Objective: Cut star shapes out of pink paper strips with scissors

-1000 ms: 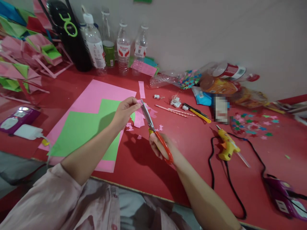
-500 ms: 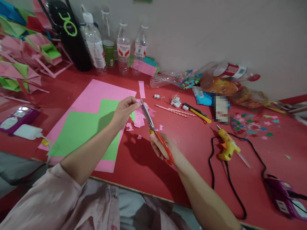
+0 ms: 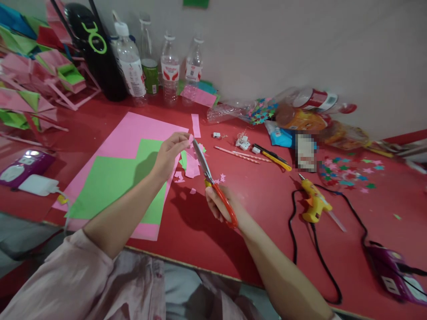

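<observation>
My left hand (image 3: 172, 151) pinches a small piece of pink paper (image 3: 191, 139) between thumb and fingertips. My right hand (image 3: 223, 202) is wrapped round the orange handles of a pair of scissors (image 3: 203, 162), whose blades point up and away, their tips close to the held paper. The blades look nearly closed. Below them on the red table lie pink paper scraps (image 3: 191, 166), a bit of green paper and small pink cut stars (image 3: 221, 178). Under my left forearm are a green sheet (image 3: 110, 182) and a larger pink sheet (image 3: 125, 133).
A yellow glue gun (image 3: 312, 202) with a black cord lies to the right, near scattered paper stars (image 3: 350, 171). Beyond are a yellow cutter (image 3: 276, 160), pencils (image 3: 236, 154) and clear bottles (image 3: 171, 73). Purple power strips (image 3: 393, 275) sit at both sides; paper models stand at left.
The small pink piece shows more clearly at my left fingertips. Both hands have kept nearly the same place, with the scissors still beside the paper. The view has shifted slightly.
</observation>
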Demonstrator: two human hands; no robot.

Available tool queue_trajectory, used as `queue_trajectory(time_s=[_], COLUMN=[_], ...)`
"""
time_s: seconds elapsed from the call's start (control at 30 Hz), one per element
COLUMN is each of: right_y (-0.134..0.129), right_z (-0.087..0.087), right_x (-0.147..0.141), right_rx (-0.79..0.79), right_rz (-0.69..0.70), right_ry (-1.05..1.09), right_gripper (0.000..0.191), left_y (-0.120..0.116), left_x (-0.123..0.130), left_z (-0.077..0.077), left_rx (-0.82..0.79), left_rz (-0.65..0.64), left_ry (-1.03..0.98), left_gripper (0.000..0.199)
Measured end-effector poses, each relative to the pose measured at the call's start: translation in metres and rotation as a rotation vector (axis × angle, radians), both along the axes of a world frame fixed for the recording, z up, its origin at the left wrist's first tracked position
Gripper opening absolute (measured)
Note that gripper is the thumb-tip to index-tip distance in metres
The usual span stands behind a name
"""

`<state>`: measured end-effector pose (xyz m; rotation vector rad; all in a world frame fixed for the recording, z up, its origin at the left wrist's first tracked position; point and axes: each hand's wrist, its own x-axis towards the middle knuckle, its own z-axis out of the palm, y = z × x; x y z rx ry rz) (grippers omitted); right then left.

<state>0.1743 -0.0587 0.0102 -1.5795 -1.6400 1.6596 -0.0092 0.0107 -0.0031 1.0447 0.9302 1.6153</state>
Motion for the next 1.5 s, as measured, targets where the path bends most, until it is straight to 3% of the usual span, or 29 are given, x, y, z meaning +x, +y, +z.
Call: queue_trajectory(time_s=[0.1, 0.27, 0.57, 1.13, 1.5], right_y=[0.0007, 0.0013, 0.0074, 0.0062, 0.0074], right_z=[-0.0004, 0.0017, 0.0013, -0.0054, -0.0061], right_x=[-0.0006, -0.0001, 0.0047, 0.0081, 0.0079], right_rx=[-0.001, 0.012, -0.068, -0.036, -0.031], right_rz=[0.005, 0.020, 0.045, 0.134, 0.131], right_ry=[-0.010, 0.001, -0.014, 0.076, 0.076], right_gripper=[0.045, 0.045, 0.040, 0.057, 0.057], left_y=[-0.0007, -0.0001, -0.0008, -0.0001, -0.0010], left_x=[0.0021, 0.0007, -0.0013, -0.0061, -0.0039], left_z=[-0.0003, -0.0001, 0.0023, 0.0003, 0.0027], left_rx=[-0.018, 0.007, 0.011, 0.040, 0.034], left_rz=[-0.041, 0.006, 0.026, -0.055, -0.061], left_ry=[-0.025, -0.070, 0.015, 0.025, 0.037], left_gripper=[0.009, 0.006, 0.011, 0.010, 0.011])
